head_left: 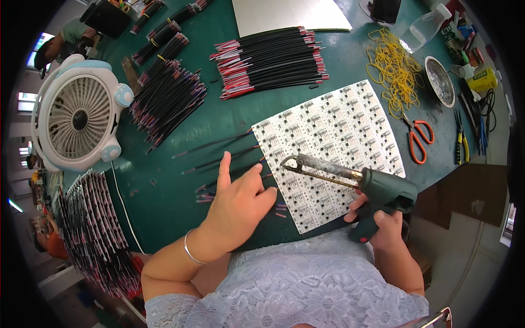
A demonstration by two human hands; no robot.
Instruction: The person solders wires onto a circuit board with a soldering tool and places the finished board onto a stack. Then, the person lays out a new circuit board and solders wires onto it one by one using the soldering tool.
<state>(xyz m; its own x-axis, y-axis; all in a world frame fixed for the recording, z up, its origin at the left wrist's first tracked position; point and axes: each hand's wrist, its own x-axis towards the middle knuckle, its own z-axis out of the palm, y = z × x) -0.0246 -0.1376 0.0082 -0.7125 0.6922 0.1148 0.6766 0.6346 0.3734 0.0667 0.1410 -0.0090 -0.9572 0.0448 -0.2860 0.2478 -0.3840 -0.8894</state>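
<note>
A white circuit board panel (pixel 333 147) with rows of small components lies on the green tabletop. Several dark wires (pixel 219 160) stick out from its left edge. My left hand (pixel 235 205), a bracelet on its wrist, is over these wires beside that edge. Its index finger points up and away, the thumb is apart, and the other fingertips are partly hidden. My right hand (pixel 387 227) grips the handle of a dark green soldering gun (pixel 385 191). The metal tip (pixel 290 163) of the gun is over the left part of the panel.
Bundled black wires (pixel 273 63) lie beyond the panel, with another heap (pixel 169 98) farther left. A white fan (pixel 79 117) stands at left. Yellow rubber bands (pixel 391 68), orange-handled scissors (pixel 418 139), pliers (pixel 462 142), a metal bowl (pixel 439 82) and a clear bottle (pixel 424 30) occupy the right.
</note>
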